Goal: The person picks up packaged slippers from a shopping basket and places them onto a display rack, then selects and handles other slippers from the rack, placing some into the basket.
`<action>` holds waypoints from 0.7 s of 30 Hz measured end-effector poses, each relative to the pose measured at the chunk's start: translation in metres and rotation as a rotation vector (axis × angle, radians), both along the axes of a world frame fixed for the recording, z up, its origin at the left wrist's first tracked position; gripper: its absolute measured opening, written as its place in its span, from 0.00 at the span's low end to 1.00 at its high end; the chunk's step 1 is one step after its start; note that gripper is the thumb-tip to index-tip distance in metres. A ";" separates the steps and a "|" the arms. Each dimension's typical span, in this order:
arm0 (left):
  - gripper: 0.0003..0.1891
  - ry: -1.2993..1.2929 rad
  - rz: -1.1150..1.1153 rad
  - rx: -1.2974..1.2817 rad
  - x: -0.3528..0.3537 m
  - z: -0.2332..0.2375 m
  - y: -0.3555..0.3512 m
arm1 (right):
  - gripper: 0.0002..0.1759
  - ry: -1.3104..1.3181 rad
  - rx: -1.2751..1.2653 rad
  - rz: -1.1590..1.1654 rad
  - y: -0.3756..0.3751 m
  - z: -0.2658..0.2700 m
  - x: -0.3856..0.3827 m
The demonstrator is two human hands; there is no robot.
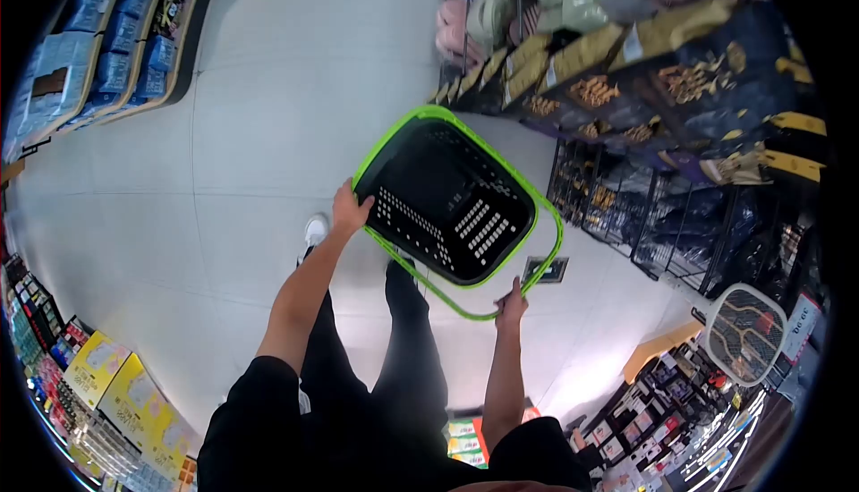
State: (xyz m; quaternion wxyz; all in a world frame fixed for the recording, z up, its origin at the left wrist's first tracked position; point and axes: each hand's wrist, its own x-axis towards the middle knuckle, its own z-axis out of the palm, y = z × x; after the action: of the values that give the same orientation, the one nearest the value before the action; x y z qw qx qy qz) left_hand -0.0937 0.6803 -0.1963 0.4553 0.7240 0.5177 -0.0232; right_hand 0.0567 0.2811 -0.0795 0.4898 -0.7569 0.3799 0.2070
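Note:
A black shopping basket [425, 170] with a bright green rim hangs tilted over the floor, and nothing shows inside it. My left hand [351, 208] is closed on the rim at the basket's left side, thumb over the edge. Its green handle [557, 233] is swung down past the near right side. My right hand [511, 302] has its fingers wrapped round this handle at the lower right.
Shelves with blue packages [114, 67] stand at the upper left. Racks of bagged goods [626, 67] line the right. Yellow boxes [134, 402] are at the lower left, an electric swatter [745, 334] at the lower right. My legs and a white shoe [315, 229] are below the basket.

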 end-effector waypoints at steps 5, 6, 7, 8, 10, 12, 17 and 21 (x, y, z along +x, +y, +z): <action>0.41 0.122 0.016 -0.070 -0.044 0.026 0.035 | 0.28 0.101 0.357 -0.061 0.086 0.095 -0.048; 0.40 0.080 0.010 -0.155 -0.057 0.050 0.044 | 0.28 0.076 0.395 -0.046 0.105 0.106 -0.057; 0.40 0.086 -0.030 -0.027 -0.082 0.037 0.037 | 0.28 0.075 0.403 -0.090 0.124 0.113 -0.063; 0.39 0.065 -0.049 -0.222 -0.095 0.080 0.050 | 0.27 0.078 0.413 -0.134 0.143 0.121 -0.065; 0.34 0.063 -0.140 -0.152 -0.145 0.102 0.058 | 0.24 0.050 0.515 -0.127 0.190 0.144 -0.077; 0.30 -0.016 -0.171 -0.181 -0.201 0.155 0.088 | 0.21 0.067 0.632 -0.102 0.222 0.140 -0.085; 0.25 0.319 0.084 -0.211 -0.325 0.190 0.170 | 0.17 -0.034 0.630 -0.145 0.329 0.177 -0.096; 0.26 0.352 0.076 -0.157 -0.357 0.173 0.243 | 0.19 -0.084 0.518 -0.207 0.404 0.217 -0.097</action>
State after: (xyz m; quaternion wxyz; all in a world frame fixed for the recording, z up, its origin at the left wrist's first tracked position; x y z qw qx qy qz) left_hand -0.4510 0.9237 -0.0229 0.4135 0.6510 0.6127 -0.1727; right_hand -0.0399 0.6848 0.1375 0.7006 -0.5716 0.3692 0.2146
